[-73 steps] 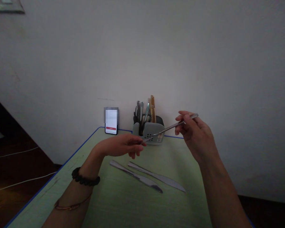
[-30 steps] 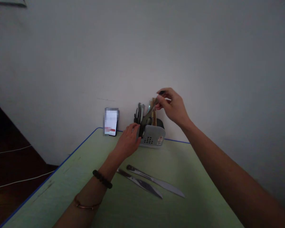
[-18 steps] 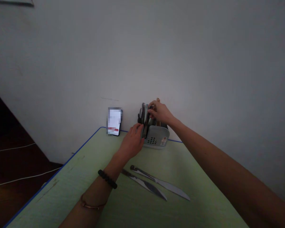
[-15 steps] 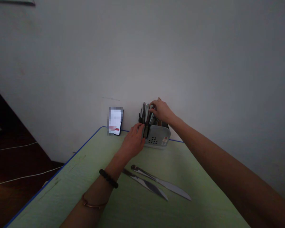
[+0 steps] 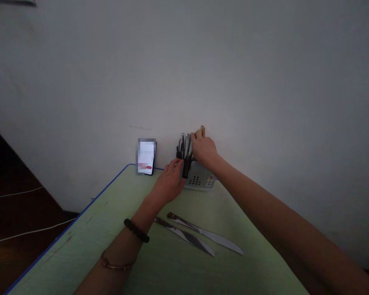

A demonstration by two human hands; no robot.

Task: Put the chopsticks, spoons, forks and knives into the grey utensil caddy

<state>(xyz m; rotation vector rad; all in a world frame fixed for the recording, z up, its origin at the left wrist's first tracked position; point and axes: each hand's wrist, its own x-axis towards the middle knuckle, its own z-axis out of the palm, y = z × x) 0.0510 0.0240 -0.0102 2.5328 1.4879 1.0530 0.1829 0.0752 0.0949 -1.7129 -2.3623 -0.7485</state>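
A grey plastic utensil holder (image 5: 204, 180) with round holes stands against the wall, packed with metal and dark-handled utensils (image 5: 186, 143). My left hand (image 5: 169, 180) grips its left front corner, fingers bent over the rim. Over the top of the holder, my right hand (image 5: 203, 148) has its fingers curled among the upright utensils; what they hold is hidden. Light wooden ends (image 5: 203, 130) rise behind its knuckles. In front, two knives lie side by side: one knife (image 5: 221, 241) farther right, the other knife (image 5: 187, 237) nearer, its handle end by my left wrist.
A phone (image 5: 146, 157) with a lit, blurred screen leans on the wall left of the holder. The green table (image 5: 89, 250) has a blue edge. White cables (image 5: 30, 232) run over the dark floor at left.
My right hand has turned and its fingers have sunk closer in among the utensils, with more of the wooden ends showing behind it. My left hand stays at the holder. The view has shifted slightly.
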